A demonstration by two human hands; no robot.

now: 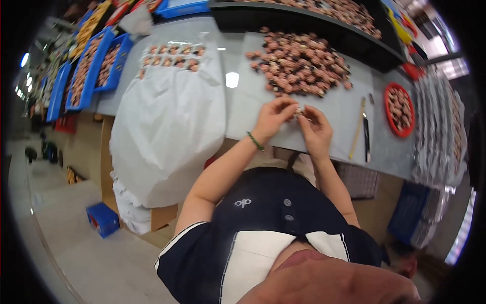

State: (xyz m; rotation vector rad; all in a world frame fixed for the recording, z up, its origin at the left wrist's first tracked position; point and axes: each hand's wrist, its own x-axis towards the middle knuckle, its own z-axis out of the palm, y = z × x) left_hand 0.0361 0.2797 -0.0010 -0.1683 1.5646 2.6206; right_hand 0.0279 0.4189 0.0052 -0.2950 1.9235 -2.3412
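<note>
Both my hands meet over the near edge of the grey table (pixel 238 119). Fingers pinched, my left hand (pixel 274 117) holds one side of a small pale piece (pixel 299 111); its exact kind is too small to make out. My right hand (pixel 316 130) pinches the other side of it. Just beyond my fingers lies a heap of small pink, black and cream pieces (pixel 298 63). To the left, a white plastic sheet (pixel 169 119) carries rows of similar pieces (pixel 172 55) at its far end and hangs over the table's front edge.
A large black tray (pixel 309 30) of pieces stands behind the heap. Right of my hands lie a yellow stick (pixel 357 129) and a black pen-like tool (pixel 366 139), then a red bowl (pixel 389 109) and stacked clear trays (pixel 438 126). Blue bins (pixel 91 71) stand far left.
</note>
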